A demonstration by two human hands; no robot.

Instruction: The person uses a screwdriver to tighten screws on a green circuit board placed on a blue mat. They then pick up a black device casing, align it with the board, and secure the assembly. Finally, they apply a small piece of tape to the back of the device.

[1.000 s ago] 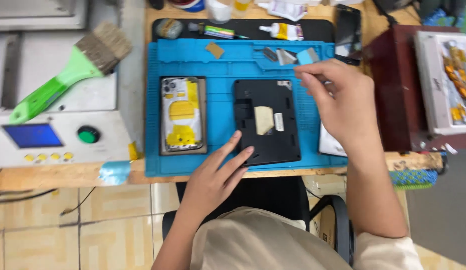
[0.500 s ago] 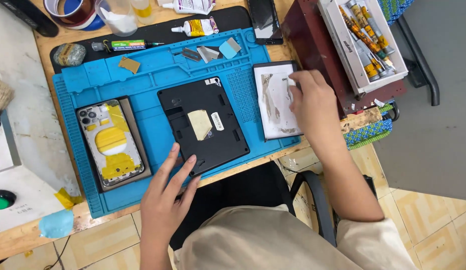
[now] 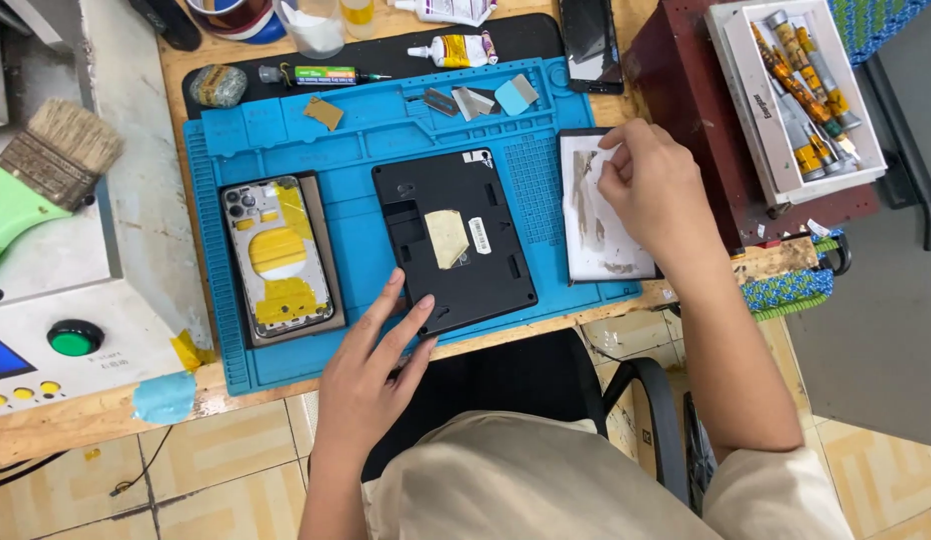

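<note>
While the left hand (image 3: pixel 371 375) lies flat at the near edge of the blue mat (image 3: pixel 376 140), its fingers spread and empty, the right hand (image 3: pixel 658 195) works over the white panel (image 3: pixel 598 235) at the mat's right edge. The panel lies directly under and just left of the right hand, so this hand is plainly the nearer of the 2; the left hand is well apart from it, across the black tablet (image 3: pixel 454 240).

The panel's long axis runs away from the person, nearly parallel to the tablet's, with a slight tilt. Brownish smears mark its white face. The right hand's thumb and forefinger are pinched close together above the panel's far left corner; whether they hold a small scrap or film there cannot be told. The right forearm comes in from the lower right, crossing the bench edge, with the wrist bent so that the fingers point left and away.

The left hand's fingertips touch the tablet's near left corner, palm down, the forearm rising straight from the lap. The tablet lies face down in the middle of the mat, a tan patch and a white label on its back.

Left of the tablet a phone frame (image 3: pixel 278 255) with yellow patches lies on the mat, and small scraper blades (image 3: pixel 474 100) sit along the mat's far rim.
</note>
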